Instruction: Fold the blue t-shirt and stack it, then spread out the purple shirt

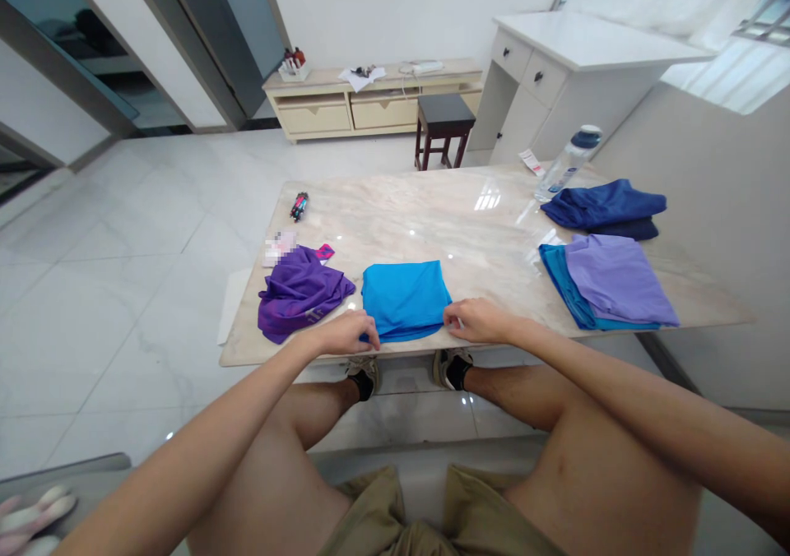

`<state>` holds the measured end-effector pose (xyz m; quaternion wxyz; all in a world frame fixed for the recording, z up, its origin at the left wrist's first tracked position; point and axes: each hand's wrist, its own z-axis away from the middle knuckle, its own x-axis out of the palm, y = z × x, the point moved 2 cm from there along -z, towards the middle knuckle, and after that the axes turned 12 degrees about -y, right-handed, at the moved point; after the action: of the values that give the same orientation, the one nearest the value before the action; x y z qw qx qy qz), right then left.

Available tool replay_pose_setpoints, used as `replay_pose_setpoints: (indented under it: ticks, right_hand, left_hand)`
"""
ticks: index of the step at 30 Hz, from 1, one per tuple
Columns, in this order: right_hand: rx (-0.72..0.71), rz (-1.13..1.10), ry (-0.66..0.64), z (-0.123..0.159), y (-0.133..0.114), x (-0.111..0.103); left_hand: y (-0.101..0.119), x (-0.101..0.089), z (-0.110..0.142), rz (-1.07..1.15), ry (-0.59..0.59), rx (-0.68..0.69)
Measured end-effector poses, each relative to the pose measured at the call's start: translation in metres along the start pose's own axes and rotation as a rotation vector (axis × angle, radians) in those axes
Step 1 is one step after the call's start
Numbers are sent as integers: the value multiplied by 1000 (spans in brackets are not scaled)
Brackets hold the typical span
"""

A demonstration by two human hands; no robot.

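A bright blue garment (407,299), folded into a flat rectangle, lies near the table's front edge between my hands. My left hand (351,332) is at its near left corner, fingers curled in and closed on the edge. On the opposite side my right hand (480,321) pinches the near right edge. The fabric under the fingertips is partly hidden. Just left of the blue garment, beside my left hand, a crumpled purple garment (302,297) lies in a loose heap.
On the marble-look table (395,210), folded lavender (617,276), teal (559,280) and navy garments (608,206) lie at the right. A water bottle (568,164) stands behind them. A small dark bundle (299,206) sits far left. Beyond are a stool (445,112) and white desk (592,42).
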<state>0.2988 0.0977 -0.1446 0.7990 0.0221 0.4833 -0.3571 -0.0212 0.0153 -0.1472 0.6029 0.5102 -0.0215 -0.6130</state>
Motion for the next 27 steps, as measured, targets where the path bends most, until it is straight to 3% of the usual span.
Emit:
replay_pose_setpoints:
  ticks: [4,8,11,17,22,27]
  right_hand:
    - [22,-25,76,-5,4,-7]
    - [39,33,0,-11,-3,-11]
    - [26,43,-43,-13,-6,-9]
    - [19,38,14,-16,-4,-4]
    - [36,24,-45,-16,1,-5]
    - [17,128,-96,-11,8,-4]
  left_hand:
    - [-12,-7,0,196,214,-149]
    - [-13,-16,-3,82,340,-295]
    - [-12,-17,-5,1,295,-295]
    - [-8,-16,-11,-108,246,-260]
    - [-2,-9,-15,8,67,-93]
    - [4,-3,-19,-118,-64,-163]
